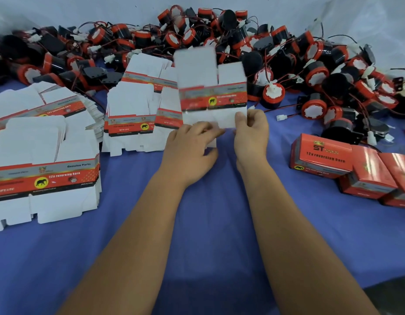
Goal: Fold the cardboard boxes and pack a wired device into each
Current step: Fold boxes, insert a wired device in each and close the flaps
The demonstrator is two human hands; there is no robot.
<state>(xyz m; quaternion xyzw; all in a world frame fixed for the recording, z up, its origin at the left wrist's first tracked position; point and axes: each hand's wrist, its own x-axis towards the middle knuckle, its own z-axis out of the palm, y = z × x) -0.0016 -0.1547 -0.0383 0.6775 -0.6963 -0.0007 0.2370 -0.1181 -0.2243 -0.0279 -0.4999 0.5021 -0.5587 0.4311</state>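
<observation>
We hold one flat, unfolded box blank (211,87) upright above the blue worktop (197,223), its white flaps blurred. Its red and grey band carries a black elephant on a yellow disc; the small print there is too smeared to read. Our right hand (251,130) pinches the blank's lower right flap, thumb in front. Our left hand (192,144) grips the lower left flap, fingers curled over its edge.

To the left lie stacks of flat blanks (44,169), printed "Genuine Parts", "12v reversing horn" and "QTY:1PC". To the right stand folded red boxes (321,159), the nearest marked "ST" and "12v reversing horn". Behind the held blank, a heap of red-and-black wired horns (315,73) spreads across the back of the worktop, well beyond both hands.
</observation>
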